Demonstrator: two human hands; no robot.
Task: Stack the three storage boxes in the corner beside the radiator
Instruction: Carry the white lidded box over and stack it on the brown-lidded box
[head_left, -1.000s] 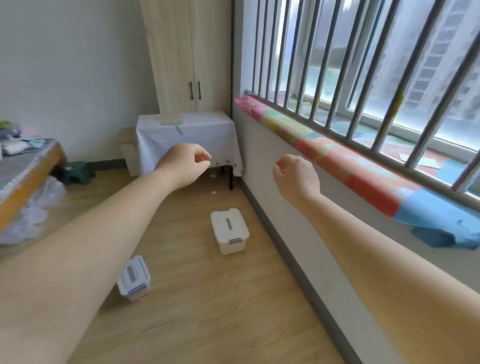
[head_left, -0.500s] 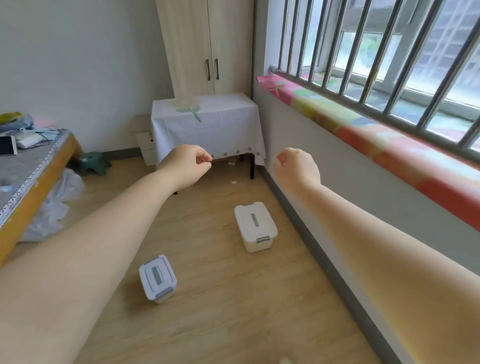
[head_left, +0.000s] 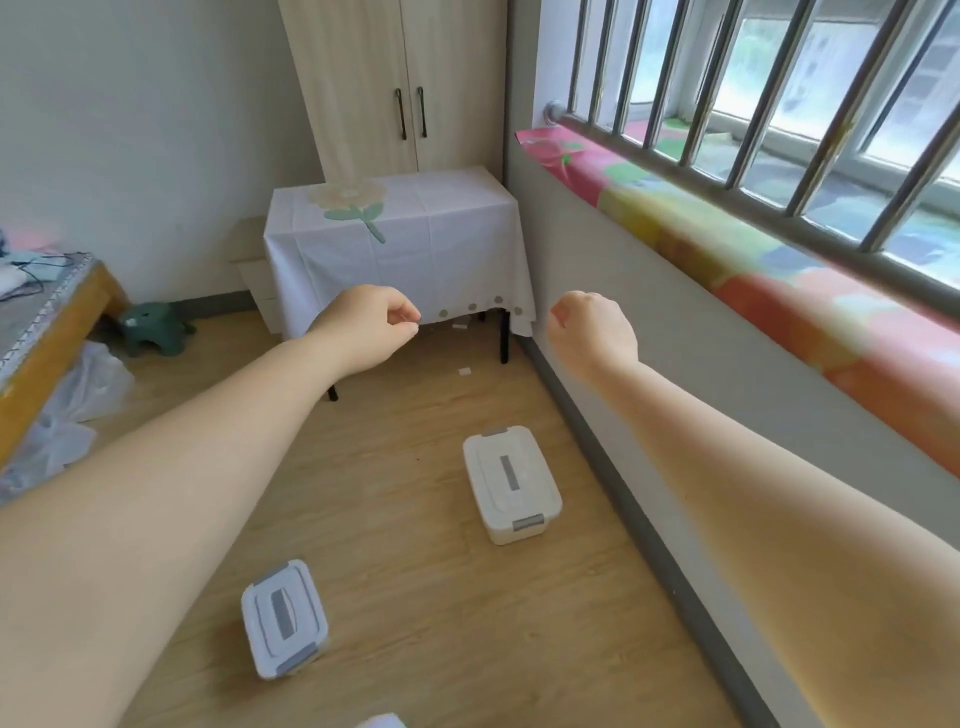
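Two white storage boxes with grey latches lie apart on the wooden floor. The larger box (head_left: 511, 482) is near the wall under the window. The smaller box (head_left: 283, 618) lies to its lower left, under my left forearm. A white corner (head_left: 383, 721) at the bottom edge may be a third box; too little shows to tell. My left hand (head_left: 370, 327) and my right hand (head_left: 589, 328) are both held out in front at chest height, fingers curled closed, holding nothing, well above the boxes.
A small table with a white cloth (head_left: 400, 244) stands in the far corner before a wardrobe (head_left: 400, 83). A barred window with a colourful sill cover (head_left: 727, 260) runs along the right wall. A bed edge (head_left: 47, 332) and a green stool (head_left: 153, 328) sit at left.
The view has turned right and tilted down, so both boxes now sit lower and further right in frame. Both hands stay closed and held out, in nearly the same pose.
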